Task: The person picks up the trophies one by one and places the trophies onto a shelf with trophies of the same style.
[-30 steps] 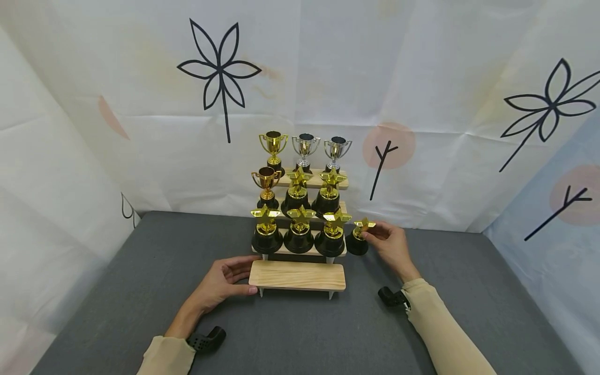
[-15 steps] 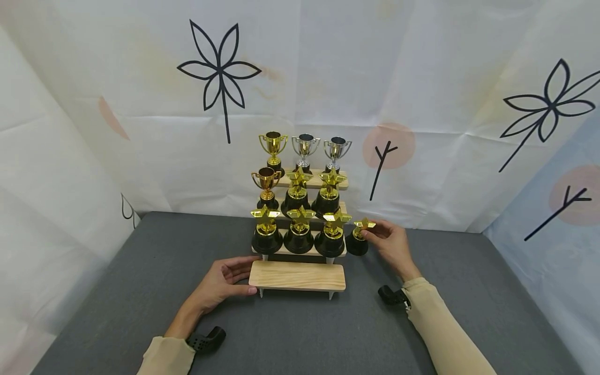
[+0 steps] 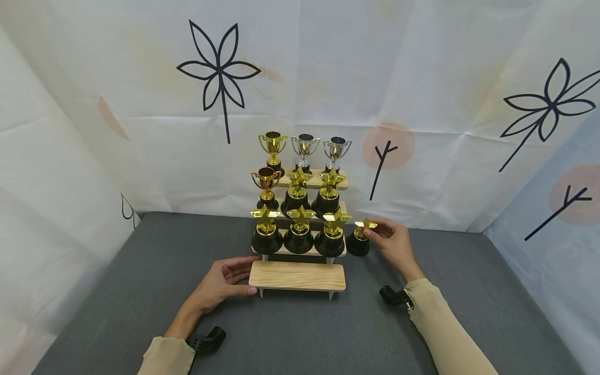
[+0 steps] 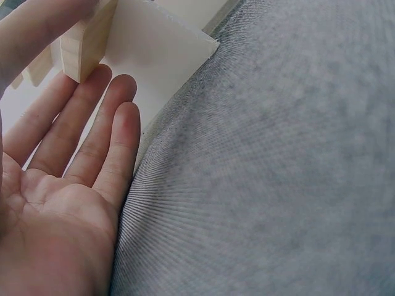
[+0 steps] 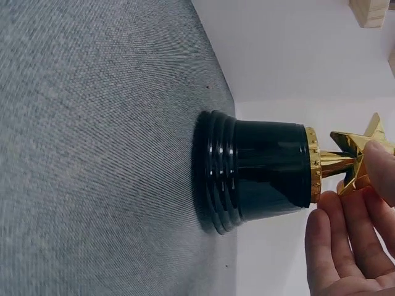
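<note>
Right hand (image 3: pixel 394 242) pinching star trophy (image 3: pixel 360 237) by its star, base standing on surface (image 3: pixel 140 291) beside stand. Left hand (image 3: pixel 220 281), fingers relaxed, bracing wooden stand (image 3: pixel 297 275), gripping nothing.

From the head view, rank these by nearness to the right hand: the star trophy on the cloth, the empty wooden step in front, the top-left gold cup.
1. Star trophy on the cloth: pinched at its star by the right hand, just right of the stand.
2. Empty wooden step: front centre, to that hand's left; the left hand touches its far end.
3. Gold cup: top tier, left end, farthest back.
</note>
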